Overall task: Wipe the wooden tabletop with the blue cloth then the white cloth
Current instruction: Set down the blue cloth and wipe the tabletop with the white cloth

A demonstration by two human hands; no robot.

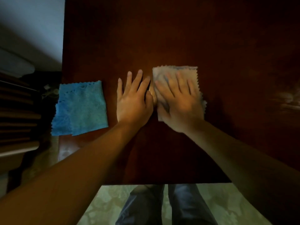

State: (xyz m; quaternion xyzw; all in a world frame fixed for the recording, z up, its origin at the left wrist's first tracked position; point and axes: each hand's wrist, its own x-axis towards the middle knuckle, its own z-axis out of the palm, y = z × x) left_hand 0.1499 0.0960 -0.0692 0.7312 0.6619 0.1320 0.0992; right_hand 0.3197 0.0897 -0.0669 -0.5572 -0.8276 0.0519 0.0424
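Head view shows the right hand [179, 101] pressed flat, fingers spread, on the white cloth [177, 73] at centre right of the dark wooden tabletop [162, 38]. The left hand [134, 101] rests flat and empty on bare wood just beside it, thumb near the cloth's edge. The blue cloth [81, 109] lies at the frame's left, overhanging the table edge. Likely risks: the cloth bunching under uneven palm pressure, or a stray sweep knocking the blue one off.
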